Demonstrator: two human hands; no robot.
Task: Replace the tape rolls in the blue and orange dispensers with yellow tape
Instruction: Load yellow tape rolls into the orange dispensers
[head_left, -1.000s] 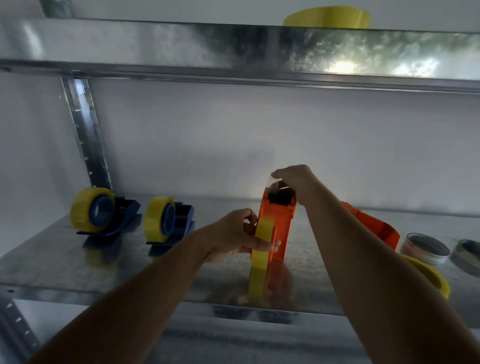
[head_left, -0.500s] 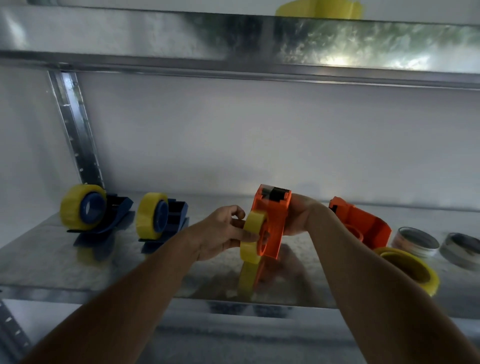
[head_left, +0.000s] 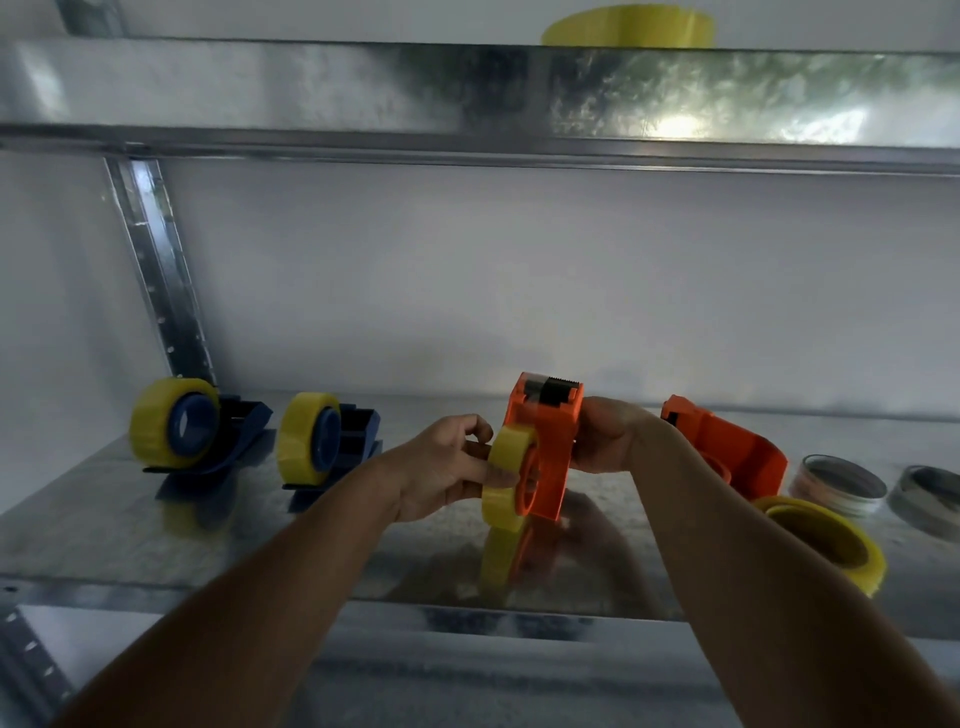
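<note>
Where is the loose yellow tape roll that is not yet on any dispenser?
In the head view the loose yellow tape roll lies flat on the lower shelf at the right, just in front of the empty orange dispenser.

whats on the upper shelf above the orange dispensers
A yellow tape roll sits on the upper shelf, above the orange dispenser held in both hands. Only the roll's top part shows; the shelf's front edge hides its base and anything else lying up there.
</note>
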